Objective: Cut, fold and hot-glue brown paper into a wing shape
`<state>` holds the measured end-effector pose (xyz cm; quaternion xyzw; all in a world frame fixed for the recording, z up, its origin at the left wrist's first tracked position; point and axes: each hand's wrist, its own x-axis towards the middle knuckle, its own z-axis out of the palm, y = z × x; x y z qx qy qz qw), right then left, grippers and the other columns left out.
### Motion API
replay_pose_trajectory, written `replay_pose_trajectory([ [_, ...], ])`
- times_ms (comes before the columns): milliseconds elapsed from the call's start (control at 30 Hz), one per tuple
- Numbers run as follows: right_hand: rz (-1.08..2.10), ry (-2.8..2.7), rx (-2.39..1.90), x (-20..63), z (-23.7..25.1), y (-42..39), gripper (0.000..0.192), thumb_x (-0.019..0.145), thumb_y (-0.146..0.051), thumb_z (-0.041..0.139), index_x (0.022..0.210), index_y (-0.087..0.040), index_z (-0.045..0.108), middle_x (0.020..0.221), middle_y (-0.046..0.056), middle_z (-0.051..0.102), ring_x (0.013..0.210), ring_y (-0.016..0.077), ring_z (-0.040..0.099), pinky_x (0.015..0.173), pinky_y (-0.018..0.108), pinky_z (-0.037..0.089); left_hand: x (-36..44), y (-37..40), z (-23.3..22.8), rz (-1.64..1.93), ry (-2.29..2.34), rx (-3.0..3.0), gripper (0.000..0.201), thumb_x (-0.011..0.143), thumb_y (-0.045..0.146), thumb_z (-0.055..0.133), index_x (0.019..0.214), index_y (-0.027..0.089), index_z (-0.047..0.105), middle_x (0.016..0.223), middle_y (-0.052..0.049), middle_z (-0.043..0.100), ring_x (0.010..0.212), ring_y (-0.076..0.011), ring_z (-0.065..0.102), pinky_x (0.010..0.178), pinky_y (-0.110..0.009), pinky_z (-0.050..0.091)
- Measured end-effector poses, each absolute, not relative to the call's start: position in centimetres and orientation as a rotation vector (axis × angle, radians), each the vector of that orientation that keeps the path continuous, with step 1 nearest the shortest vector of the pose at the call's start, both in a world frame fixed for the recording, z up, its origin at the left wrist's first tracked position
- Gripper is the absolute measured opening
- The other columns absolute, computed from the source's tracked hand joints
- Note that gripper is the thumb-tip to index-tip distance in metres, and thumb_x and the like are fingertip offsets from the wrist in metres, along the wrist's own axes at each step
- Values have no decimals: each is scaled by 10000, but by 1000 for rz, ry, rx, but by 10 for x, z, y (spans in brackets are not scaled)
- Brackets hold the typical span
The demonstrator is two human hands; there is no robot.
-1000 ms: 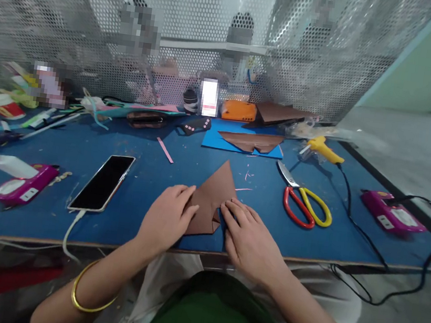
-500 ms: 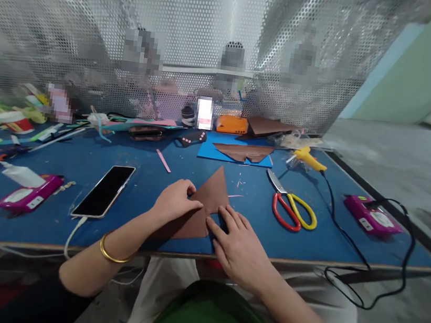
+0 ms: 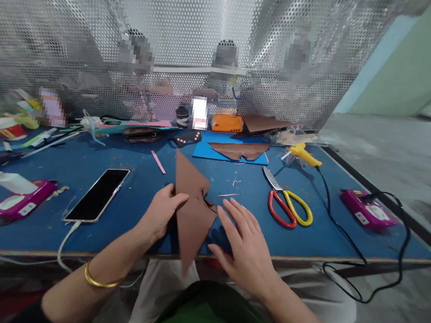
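Observation:
My left hand (image 3: 160,213) pinches a folded brown paper shape (image 3: 191,212) by its left edge and holds it lifted off the blue table (image 3: 57,156), one point aimed away from me and one down toward my lap. My right hand (image 3: 245,239) lies flat on the table just right of the paper, fingers spread and holding nothing. A gold bangle circles my left wrist.
A black phone (image 3: 97,194) on a white cable lies left of my hands. Red-and-yellow scissors (image 3: 286,205) and a yellow glue gun (image 3: 304,154) sit to the right. Blue and brown paper (image 3: 236,151) lies farther back. Pink packets flank both sides. A perforated metal screen stands behind, with people beyond it.
The brown paper lay flat under both hands; my left hand has now lifted and turned it upright, and my right hand has come off it.

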<state>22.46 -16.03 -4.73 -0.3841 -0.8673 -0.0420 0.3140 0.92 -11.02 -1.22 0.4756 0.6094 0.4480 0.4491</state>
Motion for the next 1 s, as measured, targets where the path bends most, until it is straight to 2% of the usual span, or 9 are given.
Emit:
replay_pose_trajectory([
  [100, -208, -2356, -891, 220, -45, -167, 612, 937, -356, 554, 1454, -56, 422, 1512, 176, 457, 1476, 310, 266, 1160, 536, 341, 17, -128, -19, 1226, 1452, 1079, 426, 791, 366, 584, 1162, 158, 600, 1146, -123, 716, 996, -268, 692, 787, -366, 574],
  [200, -286, -2456, -757, 214, -44, -172, 594, 954, -403, 523, 1443, -72, 456, 1510, 136, 475, 1467, 313, 288, 1173, 526, 323, 23, -141, -21, 1267, 1386, 1030, 423, 842, 359, 532, 1233, 207, 587, 1151, -111, 719, 981, -274, 700, 784, -412, 591],
  [300, -387, -2432, -786, 212, -45, -174, 463, 966, -196, 469, 1414, -85, 501, 1479, 123, 516, 1437, 301, 353, 1171, 503, 322, 27, -147, -21, 1256, 1313, 1028, 417, 869, 351, 503, 1258, 227, 587, 1098, -105, 740, 920, -287, 716, 742, -451, 605],
  [367, -417, -2411, -814, 215, -46, -174, 451, 945, -82, 412, 1375, -90, 546, 1442, 114, 557, 1407, 292, 406, 1169, 495, 317, 28, -151, -21, 1217, 1277, 1050, 417, 889, 343, 474, 1275, 225, 577, 1092, -111, 745, 917, -293, 719, 726, -461, 613],
  [567, -426, -2385, -851, 226, -54, -174, 437, 947, -45, 374, 1321, -92, 595, 1377, 91, 619, 1351, 266, 483, 1152, 469, 327, 28, -161, -22, 1189, 1245, 987, 440, 897, 362, 512, 1311, 218, 559, 1204, -130, 706, 1007, -298, 706, 749, -441, 624],
  [700, -380, -2337, -890, 227, -57, -175, 404, 942, -57, 445, 1311, -106, 604, 1351, 95, 639, 1332, 261, 505, 1132, 469, 338, 30, -164, -23, 1197, 1278, 964, 450, 875, 393, 559, 1292, 227, 574, 1212, -116, 703, 992, -287, 710, 759, -426, 628],
  [867, -191, -2171, -859, 226, -40, -178, 281, 930, -123, 560, 1189, -167, 658, 1158, 68, 738, 1145, 224, 637, 994, 412, 445, 32, -166, -21, 1202, 1273, 896, 421, 807, 413, 643, 1181, 221, 636, 1168, -91, 715, 962, -275, 709, 751, -397, 626],
  [1000, 11, -1982, -894, 233, -19, -178, 199, 921, -112, 564, 1057, -212, 670, 1012, 49, 744, 962, 200, 665, 829, 379, 480, 31, -165, -17, 1225, 1279, 843, 376, 747, 372, 722, 1073, 193, 670, 1079, -70, 724, 855, -217, 683, 609, -303, 584],
])
